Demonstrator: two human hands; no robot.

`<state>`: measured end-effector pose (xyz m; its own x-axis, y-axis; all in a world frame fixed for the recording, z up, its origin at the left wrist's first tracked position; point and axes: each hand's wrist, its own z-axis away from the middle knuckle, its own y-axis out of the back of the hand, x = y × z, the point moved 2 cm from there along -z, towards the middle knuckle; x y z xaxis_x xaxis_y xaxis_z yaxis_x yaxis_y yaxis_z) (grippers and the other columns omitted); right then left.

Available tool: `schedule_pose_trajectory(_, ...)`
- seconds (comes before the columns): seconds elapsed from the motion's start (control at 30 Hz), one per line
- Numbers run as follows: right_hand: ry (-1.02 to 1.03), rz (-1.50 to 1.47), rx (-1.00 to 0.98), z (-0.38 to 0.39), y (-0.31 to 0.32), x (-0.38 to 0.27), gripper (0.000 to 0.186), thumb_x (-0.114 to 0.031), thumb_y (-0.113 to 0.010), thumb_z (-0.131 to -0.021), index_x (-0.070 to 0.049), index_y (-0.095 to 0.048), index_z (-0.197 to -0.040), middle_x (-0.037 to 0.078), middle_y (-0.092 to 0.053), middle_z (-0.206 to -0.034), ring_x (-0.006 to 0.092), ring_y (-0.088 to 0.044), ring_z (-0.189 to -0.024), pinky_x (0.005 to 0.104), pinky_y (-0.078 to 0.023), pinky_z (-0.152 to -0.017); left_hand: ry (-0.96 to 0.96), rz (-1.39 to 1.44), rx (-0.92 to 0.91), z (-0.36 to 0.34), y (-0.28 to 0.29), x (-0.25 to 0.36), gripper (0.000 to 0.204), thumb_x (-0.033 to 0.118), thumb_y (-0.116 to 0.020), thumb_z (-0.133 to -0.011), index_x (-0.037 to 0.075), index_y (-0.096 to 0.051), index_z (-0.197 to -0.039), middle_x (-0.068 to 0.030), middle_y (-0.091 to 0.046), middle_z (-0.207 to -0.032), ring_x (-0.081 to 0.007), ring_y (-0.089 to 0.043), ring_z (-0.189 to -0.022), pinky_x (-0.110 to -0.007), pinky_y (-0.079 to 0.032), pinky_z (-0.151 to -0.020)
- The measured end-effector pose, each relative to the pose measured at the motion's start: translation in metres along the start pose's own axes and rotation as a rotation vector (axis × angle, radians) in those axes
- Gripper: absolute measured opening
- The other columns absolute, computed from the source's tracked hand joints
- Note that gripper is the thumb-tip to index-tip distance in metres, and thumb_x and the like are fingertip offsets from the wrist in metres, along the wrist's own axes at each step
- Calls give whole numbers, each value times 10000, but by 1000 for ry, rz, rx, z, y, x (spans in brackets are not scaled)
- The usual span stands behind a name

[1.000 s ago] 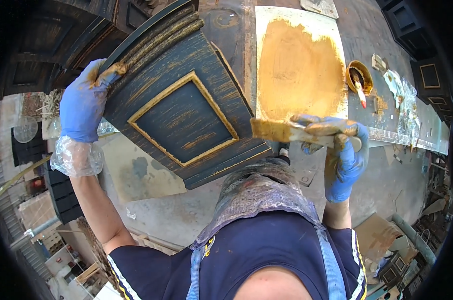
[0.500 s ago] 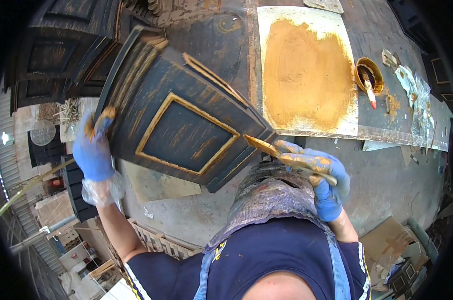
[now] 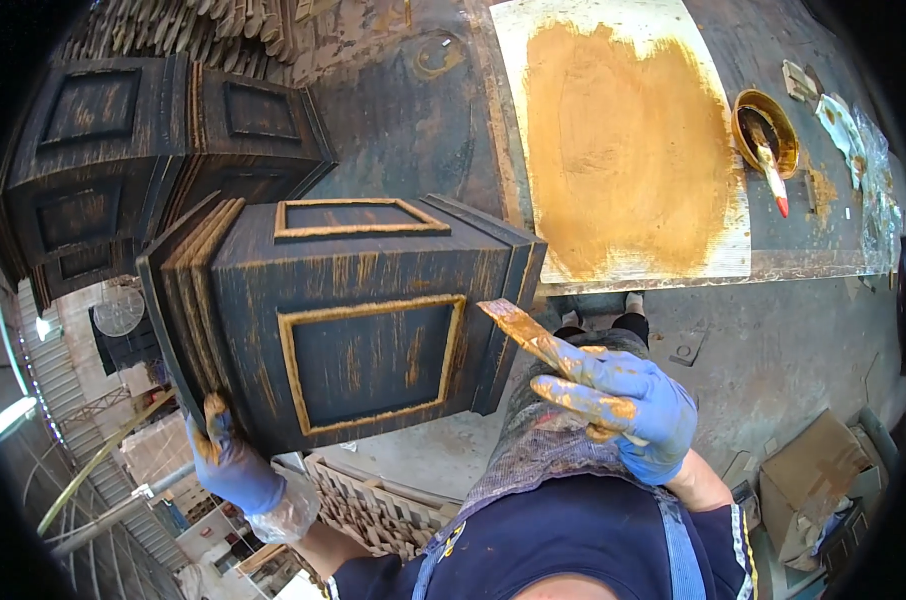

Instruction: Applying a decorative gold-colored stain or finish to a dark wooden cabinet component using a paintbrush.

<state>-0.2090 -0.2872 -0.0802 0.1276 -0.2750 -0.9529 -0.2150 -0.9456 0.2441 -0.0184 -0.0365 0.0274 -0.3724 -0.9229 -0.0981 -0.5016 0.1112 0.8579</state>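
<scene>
Wooden box [image 3: 343,325], dark with gold streaks: tilted on its side in front of me, its rim end to the left, two gold-framed panels showing. It lies before the near edge of the tabletop [image 3: 393,120]; I cannot tell whether it touches it.

My left hand [image 3: 231,470], in a blue glove, grasps the rim at the lower left, thumb on the near face; the other fingers are mostly hidden. My right hand [image 3: 628,405], gloved and smeared gold, has its fingers closed around a paintbrush [image 3: 521,330]. Bristles point at the box's right end; contact unclear.

Right on the tabletop: a white board [image 3: 628,150] largely coated in gold-brown, and just beside it a bowl [image 3: 790,148] with a second brush [image 3: 773,180] leaning in it, red-tipped handle outward. Beyond: white cloth [image 3: 841,135], clear plastic [image 3: 878,190].

Upper left: more dark boxes [image 3: 113,150]. Lower right: a cardboard carton [image 3: 813,470].
</scene>
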Motion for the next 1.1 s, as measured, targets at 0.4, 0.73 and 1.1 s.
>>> schedule_pose_trajectory(0.4,66,-16,-132,-6,-7,4,454,-130,-526,-675,-78,-447,-1119,111,-430,-1162,257,-508,-865,351,-388,-805,249,224,149,29,4,-13,363,280,-490,-814,-71,-542,-891,-104,-578,-702,-91,-495,-573,-210,-425,-477)
schedule_pose_trajectory(0.73,86,-44,-157,-5,-8,2,450,-124,-523,-681,-70,-441,-1120,108,-422,-1171,253,-497,-891,358,-385,-808,132,127,172,36,8,-27,395,303,-489,-810,-84,-539,-874,-101,-575,-696,-98,-494,-548,-213,-414,-430)
schedule_pose_trajectory(1.1,94,-47,-116,-4,-8,2,450,-115,-530,-678,-65,-447,-1117,106,-421,-1174,263,-496,-888,344,-383,-812,299,311,143,38,7,-23,388,304,-496,-806,-66,-533,-916,-106,-583,-759,-103,-515,-594,-204,-427,-466)
